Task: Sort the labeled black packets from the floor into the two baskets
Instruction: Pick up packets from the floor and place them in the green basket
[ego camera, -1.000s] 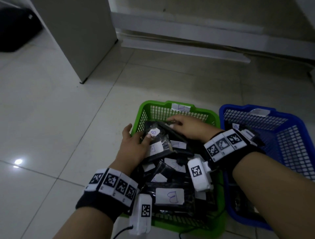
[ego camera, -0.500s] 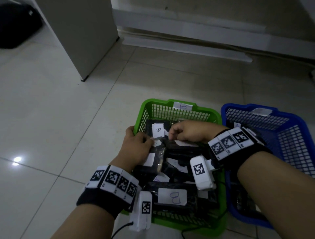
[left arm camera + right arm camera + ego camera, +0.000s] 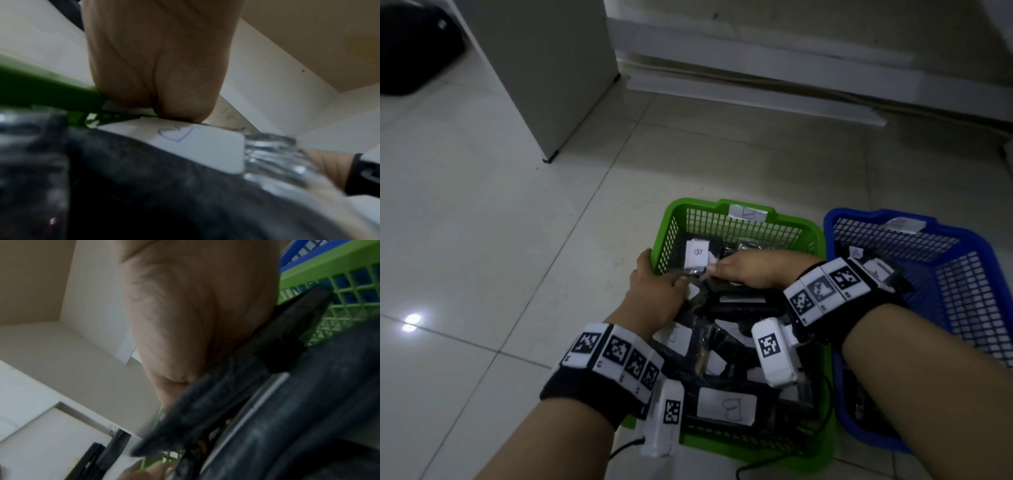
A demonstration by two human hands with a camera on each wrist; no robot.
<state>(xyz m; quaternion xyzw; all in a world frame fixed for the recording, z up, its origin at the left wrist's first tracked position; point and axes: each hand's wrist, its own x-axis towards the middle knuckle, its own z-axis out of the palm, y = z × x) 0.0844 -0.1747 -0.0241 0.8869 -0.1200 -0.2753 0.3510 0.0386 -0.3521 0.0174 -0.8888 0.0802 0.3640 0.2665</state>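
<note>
The green basket (image 3: pixel 722 207), tagged B, is packed with black packets bearing white labels. One black packet (image 3: pixel 697 257) lies in its far left corner, label up. My left hand (image 3: pixel 657 294) curls its fingers onto that packet's near edge, thumb over the basket's left rim. My right hand (image 3: pixel 753 270) reaches in from the right and grips the same packet with curled fingers. In the left wrist view my left hand (image 3: pixel 160 65) bears down on a white label (image 3: pixel 205 146). In the right wrist view my right hand (image 3: pixel 195 313) wraps a black packet (image 3: pixel 226 394). The blue basket (image 3: pixel 962 240) holds A-labeled packets.
A grey cabinet (image 3: pixel 544 68) stands at the back left, with a dark object (image 3: pixel 410 51) beyond it. A white baseboard (image 3: pixel 756 96) runs along the far wall. Pale floor tiles (image 3: pixel 482 240) stretch out to the left of the baskets. A black cable (image 3: pixel 626 448) trails below my left wrist.
Both hands carried the B-labeled packet from the middle of the green basket toward its far left corner and lowered it there. My left thumb now lies over the rim.
</note>
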